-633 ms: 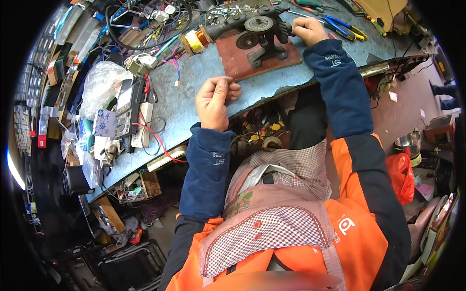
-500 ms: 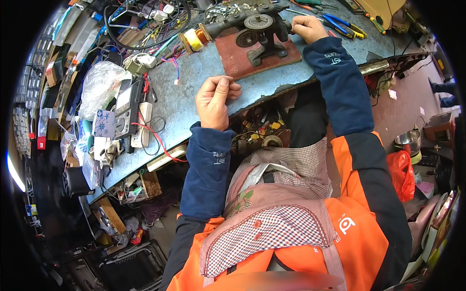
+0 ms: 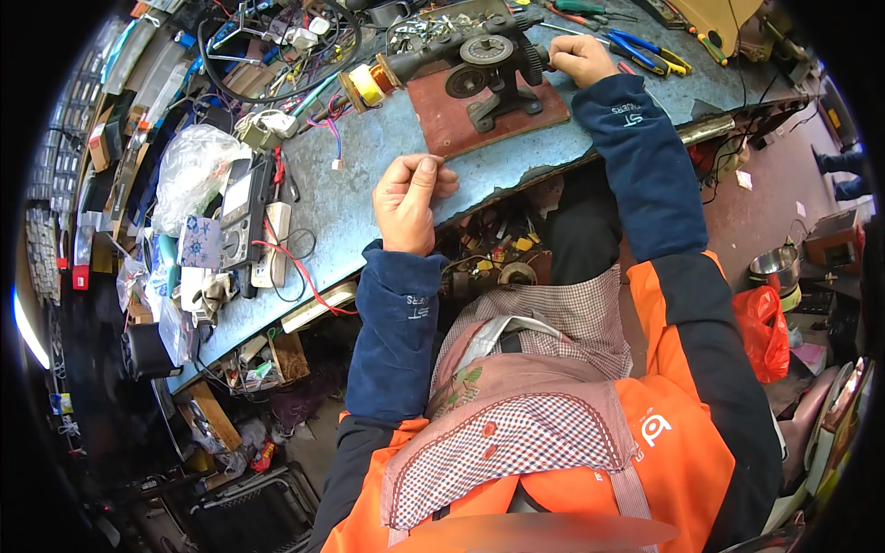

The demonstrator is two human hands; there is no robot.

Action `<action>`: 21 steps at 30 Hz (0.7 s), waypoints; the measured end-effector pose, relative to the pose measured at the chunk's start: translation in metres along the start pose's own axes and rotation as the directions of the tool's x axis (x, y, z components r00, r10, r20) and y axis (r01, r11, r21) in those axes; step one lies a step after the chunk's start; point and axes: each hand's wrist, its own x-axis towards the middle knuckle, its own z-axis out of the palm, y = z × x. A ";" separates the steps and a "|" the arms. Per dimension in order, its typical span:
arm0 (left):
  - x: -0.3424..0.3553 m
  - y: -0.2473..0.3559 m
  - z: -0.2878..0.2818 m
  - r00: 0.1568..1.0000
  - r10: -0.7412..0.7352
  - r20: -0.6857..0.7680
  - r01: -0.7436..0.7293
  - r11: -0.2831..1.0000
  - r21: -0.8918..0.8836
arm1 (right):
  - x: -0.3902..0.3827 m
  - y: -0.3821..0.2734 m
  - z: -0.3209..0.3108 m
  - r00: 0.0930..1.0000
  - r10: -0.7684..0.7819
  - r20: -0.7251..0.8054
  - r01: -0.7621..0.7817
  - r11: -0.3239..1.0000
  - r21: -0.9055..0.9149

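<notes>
Winder (image 3: 487,50) of dark metal stands upright on a red board (image 3: 456,129), toward the far side of the blue bench (image 3: 327,207), with one gear at its right end.

Farthest left on the bench, a clear plastic bag (image 3: 196,170) lies crumpled above a patterned box (image 3: 200,241). Just right of these is a dark meter (image 3: 238,229), and right beside it a white power strip (image 3: 273,244). A red wire (image 3: 309,279) bends from there over the bench's near edge.

Next comes the left hand (image 3: 407,207), near the board's lower left corner, fingers curled and thumb brought against the forefinger; whether something thin is pinched there, I cannot tell. Above it, at the winder's left end, sits a yellow-wrapped coil (image 3: 371,85) with copper-coloured ends.

On the winder's other side, the right hand (image 3: 585,61) is closed, fingers folded around its right end; the part inside the grip is mostly hidden. Beyond that hand, blue-handled pliers (image 3: 645,61) lie on the bench, apart from it.
</notes>
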 end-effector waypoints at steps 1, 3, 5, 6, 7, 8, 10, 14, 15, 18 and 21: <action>0.000 0.000 0.001 1.000 0.002 0.002 -0.002 1.000 0.000 | 0.000 0.000 0.000 1.000 0.005 -0.002 -0.005 1.000 0.000; 0.000 0.001 0.001 1.000 0.002 0.003 -0.002 1.000 -0.002 | 0.000 -0.001 0.000 1.000 0.016 -0.007 -0.016 1.000 0.000; 0.000 0.000 0.001 1.000 -0.001 -0.001 0.001 1.000 -0.008 | -0.001 -0.002 0.000 1.000 -0.014 -0.018 0.014 1.000 -0.015; 0.000 0.000 0.001 1.000 0.000 -0.003 0.000 1.000 -0.010 | -0.001 -0.002 0.000 0.999 -0.029 -0.022 0.028 0.999 -0.020; -0.001 0.000 0.001 1.000 0.002 -0.004 -0.002 1.000 -0.012 | -0.001 -0.001 0.001 0.999 -0.026 -0.024 0.025 0.999 -0.029; -0.001 0.000 0.001 1.000 0.003 -0.006 -0.003 1.000 -0.014 | -0.001 -0.001 0.001 0.999 -0.023 -0.027 0.022 0.999 -0.039; -0.001 -0.001 0.002 1.000 0.006 -0.014 -0.006 1.000 -0.020 | -0.001 0.003 0.000 1.000 0.000 -0.028 -0.001 0.999 -0.036; 0.000 -0.002 0.001 1.000 0.018 -0.022 -0.019 0.999 -0.030 | 0.000 0.003 0.003 0.999 -0.014 -0.039 0.013 0.999 -0.030; -0.001 -0.002 0.001 1.000 0.022 -0.022 -0.022 0.999 -0.027 | 0.000 0.003 0.003 0.998 -0.040 -0.050 0.038 0.999 -0.039; -0.001 -0.002 0.003 0.999 0.027 -0.030 -0.028 0.999 -0.024 | 0.000 0.004 0.003 0.997 -0.049 -0.060 0.046 0.998 -0.048; -0.001 -0.001 0.006 0.999 0.024 -0.041 -0.025 0.999 -0.025 | 0.001 0.007 0.003 0.996 -0.059 -0.063 0.056 0.997 -0.045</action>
